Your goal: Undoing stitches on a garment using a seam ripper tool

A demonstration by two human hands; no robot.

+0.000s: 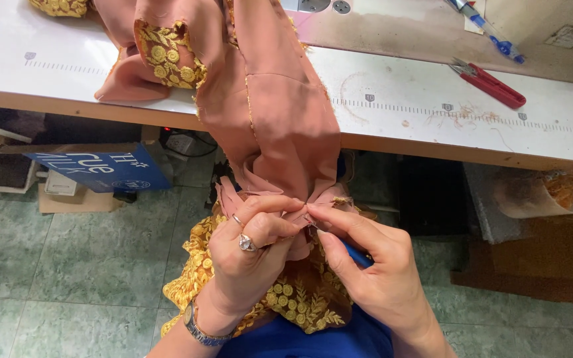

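Left hand (250, 248): fingers curled around a bunched fold of the dusty-pink fabric (280, 113), grip clenched on it; a ring with a pale stone shows on one finger, a metal watch (197, 326) at the wrist.
Right hand (373, 265): thumb and forefinger pinched together at the same bunched fold, just beside the left fingertips; something thin and dark sits at the pinch, too small to make out.
Fabric: hangs from the white surface (432, 109) over its front edge down to the hands, which work below the edge, above the lap; its upper part runs out of the top of the view.
Gold embroidery (303, 298): floral lace trim under both hands, partly hidden by them; another patch (167, 56) lies on the surface at upper left.
Red thread snips (489, 83): lying on the surface at right, well apart from the hands.
Blue pen (492, 33): beyond the snips, its upper end cut off by the frame.
Sewing machine: only a strip of its base and metal plate (319, 5) shows at the top edge.
Blue garment (300, 341): on the lap, mostly covered by the trim and arms.
Under the surface: a blue printed box (104, 169), cables, and a frayed tan bundle (542, 192) at right, dim and hard to identify.
Floor (54, 265): green tiles.
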